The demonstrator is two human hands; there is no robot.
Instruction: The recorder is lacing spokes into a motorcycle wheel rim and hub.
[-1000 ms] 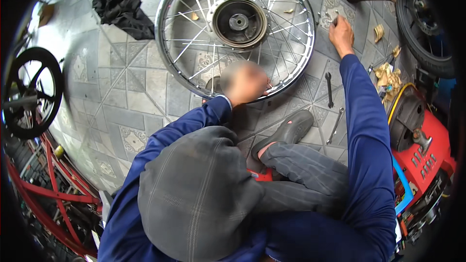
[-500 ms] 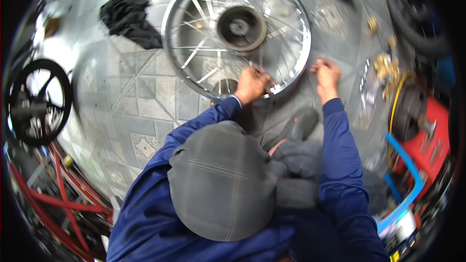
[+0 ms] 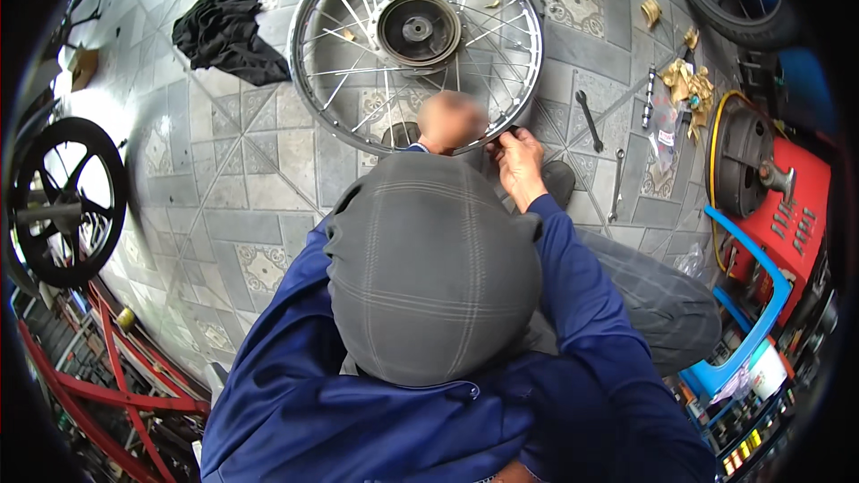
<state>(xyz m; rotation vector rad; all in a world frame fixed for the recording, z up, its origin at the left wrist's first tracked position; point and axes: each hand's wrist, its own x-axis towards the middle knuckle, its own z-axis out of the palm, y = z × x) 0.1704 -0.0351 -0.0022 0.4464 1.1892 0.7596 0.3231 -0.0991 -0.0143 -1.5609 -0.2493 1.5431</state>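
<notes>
While my left hand (image 3: pixel 452 122), grip too blurred to tell, seemingly steadies the wheel (image 3: pixel 417 29) at five o'clock, my right hand (image 3: pixel 521 164) curls alongside, hold unclear.

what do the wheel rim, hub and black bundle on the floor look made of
Wheel rim: likely metal with a polished, chrome-like finish, from its bright highlights; steel or aluminium stays open. Hub: probably metal, dull and dark inside, with a shinier lip. Black bundle: seemingly matte fabric, given its soft folds.
</notes>
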